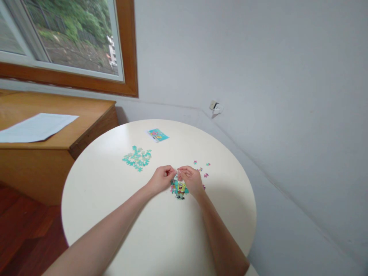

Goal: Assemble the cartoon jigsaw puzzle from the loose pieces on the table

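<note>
Both my hands meet at the top edge of a partly joined jigsaw puzzle [181, 188] on the round table. Its picture has a yellow square cartoon figure on a teal ground. The fingertips of my left hand [163, 178] are pinched together at the puzzle's upper left. Opposite it, thumb and fingers of my right hand [192, 180] are also closed in a pinch, covering the puzzle's upper right. A small pale puzzle piece [176, 171] shows between the two sets of fingertips, its outline mostly hidden.
Left of my hands lies a spread of loose teal pieces [137, 158]. Several pink and teal pieces [206, 175] are scattered to the right. A small picture card [158, 135] rests near the far edge of the white table [138, 230]. A wall and window stand beyond.
</note>
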`<state>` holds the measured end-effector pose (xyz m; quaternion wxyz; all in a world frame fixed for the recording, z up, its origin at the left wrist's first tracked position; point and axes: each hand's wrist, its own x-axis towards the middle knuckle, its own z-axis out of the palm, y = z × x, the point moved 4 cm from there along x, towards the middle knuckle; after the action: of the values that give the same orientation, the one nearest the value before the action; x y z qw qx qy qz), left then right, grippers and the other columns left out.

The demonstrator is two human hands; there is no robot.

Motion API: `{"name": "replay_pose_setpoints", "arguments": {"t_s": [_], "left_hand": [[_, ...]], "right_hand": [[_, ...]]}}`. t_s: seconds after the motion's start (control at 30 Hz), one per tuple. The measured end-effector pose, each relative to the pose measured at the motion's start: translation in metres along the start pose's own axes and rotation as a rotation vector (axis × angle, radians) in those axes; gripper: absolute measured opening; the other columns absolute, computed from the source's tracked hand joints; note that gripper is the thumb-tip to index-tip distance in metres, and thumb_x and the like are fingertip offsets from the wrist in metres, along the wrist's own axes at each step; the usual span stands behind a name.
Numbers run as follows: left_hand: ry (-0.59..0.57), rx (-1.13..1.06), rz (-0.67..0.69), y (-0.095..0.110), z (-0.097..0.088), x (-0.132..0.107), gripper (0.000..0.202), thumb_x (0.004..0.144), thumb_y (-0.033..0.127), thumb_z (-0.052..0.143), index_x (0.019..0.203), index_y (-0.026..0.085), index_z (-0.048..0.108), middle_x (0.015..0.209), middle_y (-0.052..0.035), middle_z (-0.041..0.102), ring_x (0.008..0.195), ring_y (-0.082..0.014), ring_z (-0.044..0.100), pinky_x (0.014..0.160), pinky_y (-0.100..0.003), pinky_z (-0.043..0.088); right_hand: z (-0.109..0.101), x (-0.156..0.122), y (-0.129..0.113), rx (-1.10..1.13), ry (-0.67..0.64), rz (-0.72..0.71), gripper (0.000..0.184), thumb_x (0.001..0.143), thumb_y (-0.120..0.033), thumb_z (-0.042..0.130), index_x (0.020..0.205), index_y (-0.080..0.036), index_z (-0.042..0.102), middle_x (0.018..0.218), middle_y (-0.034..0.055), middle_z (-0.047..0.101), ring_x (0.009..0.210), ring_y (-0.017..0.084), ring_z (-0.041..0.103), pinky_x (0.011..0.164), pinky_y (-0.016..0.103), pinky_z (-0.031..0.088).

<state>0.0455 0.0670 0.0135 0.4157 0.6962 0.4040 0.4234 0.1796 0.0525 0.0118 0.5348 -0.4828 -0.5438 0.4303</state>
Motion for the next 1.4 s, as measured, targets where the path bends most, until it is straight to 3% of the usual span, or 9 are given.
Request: {"name": "replay_pose_setpoints", "arguments": {"t_s": [0.3, 0.77, 0.87, 1.1, 1.4], "left_hand": [[0.038, 0.017, -0.01, 0.001, -0.004, 0.002, 0.029, 0.075, 0.038, 0.048, 0.058, 0.015, 0.052, 0.051, 0.005, 0.042, 0.052, -0.0097, 0.037, 0.053, -0.023, 0.03], [-0.031, 0.098, -0.025, 0.0, -0.002, 0.002, 0.023, 0.076, 0.033, 0.048, 0.059, 0.016, 0.05, 0.054, 0.0039, 0.044, 0.056, -0.0108, 0.04, 0.054, -0.023, 0.031], [-0.093, 0.133, -0.021, 0.005, -0.002, 0.0, 0.022, 0.073, 0.03, 0.049, 0.057, 0.017, 0.048, 0.055, 0.0036, 0.044, 0.057, -0.0111, 0.04, 0.054, -0.023, 0.031], [-0.369, 0.189, -0.007, 0.019, 0.008, -0.012, 0.014, 0.067, 0.022, 0.047, 0.054, 0.016, 0.049, 0.05, 0.0057, 0.04, 0.051, -0.0094, 0.037, 0.051, -0.021, 0.028], [-0.433, 0.278, -0.06, 0.024, 0.007, -0.015, 0.013, 0.059, 0.018, 0.044, 0.047, 0.017, 0.039, 0.044, 0.0073, 0.03, 0.048, -0.008, 0.029, 0.051, -0.022, 0.024]], "right_hand": [[-0.003, -0.002, -0.004, -0.083, -0.01, -0.065, 0.019, 0.064, -0.031, 0.067, 0.077, -0.018, 0.065, 0.068, 0.0024, 0.066, 0.064, 0.014, 0.061, 0.063, 0.027, 0.051], [-0.002, 0.001, 0.005, -0.069, -0.016, -0.036, 0.017, 0.062, -0.029, 0.066, 0.074, -0.017, 0.064, 0.064, 0.0019, 0.065, 0.061, 0.013, 0.06, 0.059, 0.026, 0.05], [-0.006, 0.002, 0.006, -0.083, 0.012, -0.045, 0.016, 0.064, -0.03, 0.062, 0.075, -0.018, 0.064, 0.061, 0.0007, 0.063, 0.057, 0.013, 0.059, 0.057, 0.026, 0.048], [-0.008, 0.001, 0.009, -0.274, 0.03, -0.131, 0.015, 0.068, -0.028, 0.054, 0.074, -0.018, 0.063, 0.056, -0.0008, 0.06, 0.051, 0.012, 0.053, 0.048, 0.023, 0.042], [-0.005, -0.001, 0.007, -0.348, 0.001, -0.151, 0.015, 0.069, -0.028, 0.051, 0.073, -0.018, 0.062, 0.058, -0.0004, 0.061, 0.052, 0.012, 0.055, 0.049, 0.023, 0.043]]}}
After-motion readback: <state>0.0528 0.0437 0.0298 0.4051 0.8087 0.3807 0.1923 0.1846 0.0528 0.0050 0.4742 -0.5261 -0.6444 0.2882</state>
